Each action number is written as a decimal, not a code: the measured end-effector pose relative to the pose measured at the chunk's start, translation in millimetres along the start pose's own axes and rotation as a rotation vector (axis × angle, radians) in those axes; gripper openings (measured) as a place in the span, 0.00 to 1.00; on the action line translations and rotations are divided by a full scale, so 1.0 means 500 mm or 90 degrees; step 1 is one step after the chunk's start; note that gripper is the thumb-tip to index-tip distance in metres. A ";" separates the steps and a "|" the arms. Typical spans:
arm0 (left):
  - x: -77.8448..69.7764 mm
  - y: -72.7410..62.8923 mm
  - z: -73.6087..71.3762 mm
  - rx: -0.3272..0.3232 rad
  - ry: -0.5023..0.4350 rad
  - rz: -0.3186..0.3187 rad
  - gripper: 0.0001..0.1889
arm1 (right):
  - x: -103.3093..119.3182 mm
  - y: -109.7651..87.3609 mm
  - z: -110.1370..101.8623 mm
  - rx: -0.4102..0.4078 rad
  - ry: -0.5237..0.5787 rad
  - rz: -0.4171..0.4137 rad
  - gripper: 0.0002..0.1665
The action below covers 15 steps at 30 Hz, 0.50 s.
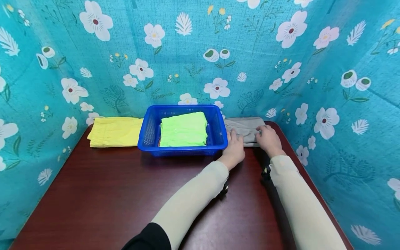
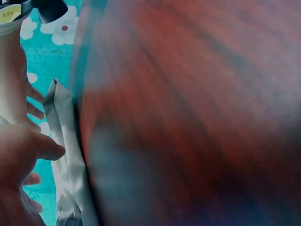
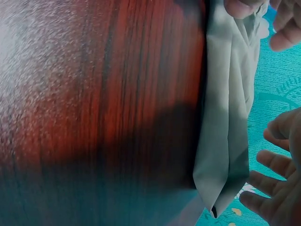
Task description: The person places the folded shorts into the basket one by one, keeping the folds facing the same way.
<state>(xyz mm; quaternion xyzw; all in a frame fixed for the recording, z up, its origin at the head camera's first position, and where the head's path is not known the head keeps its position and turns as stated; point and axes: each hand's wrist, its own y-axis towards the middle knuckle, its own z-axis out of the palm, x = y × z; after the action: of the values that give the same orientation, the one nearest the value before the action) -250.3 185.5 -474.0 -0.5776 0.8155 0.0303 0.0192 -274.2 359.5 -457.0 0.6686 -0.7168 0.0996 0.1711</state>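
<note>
A folded grey garment (image 1: 245,125) lies at the back right of the table, just right of the blue basket. My left hand (image 1: 233,150) is over its left end, close to the basket's corner, fingers spread and loosely bent. At the garment's right end is my right hand (image 1: 269,140), its fingers reaching towards the cloth. In the right wrist view, the right fingers (image 3: 265,181) are spread beside the garment's folded edge (image 3: 221,155). The left wrist view shows the left thumb (image 2: 49,148) over or against the grey cloth (image 2: 66,127); firm contact cannot be made out.
A blue plastic basket (image 1: 187,150) stands at the back middle, holding a folded bright green cloth (image 1: 184,129). Left of it lies a folded yellow garment (image 1: 117,132). The dark red-brown table (image 1: 103,194) meets a blue flowered curtain (image 1: 184,69) at the back and sides.
</note>
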 end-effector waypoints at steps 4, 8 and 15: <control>0.010 0.009 -0.002 0.027 0.020 -0.024 0.41 | 0.003 0.012 0.008 0.039 -0.006 0.016 0.24; 0.015 0.013 0.001 0.068 0.022 -0.041 0.41 | -0.003 0.019 0.015 0.076 -0.015 0.020 0.24; 0.009 0.012 0.008 0.121 0.133 0.011 0.35 | -0.018 0.024 0.035 0.126 -0.054 0.020 0.27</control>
<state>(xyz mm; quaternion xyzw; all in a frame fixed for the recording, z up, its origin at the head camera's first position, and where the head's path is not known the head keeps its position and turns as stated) -257.4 183.6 -478.4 -0.5660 0.8173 -0.1074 -0.0115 -287.4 362.5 -475.5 0.6744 -0.7205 0.1441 0.0725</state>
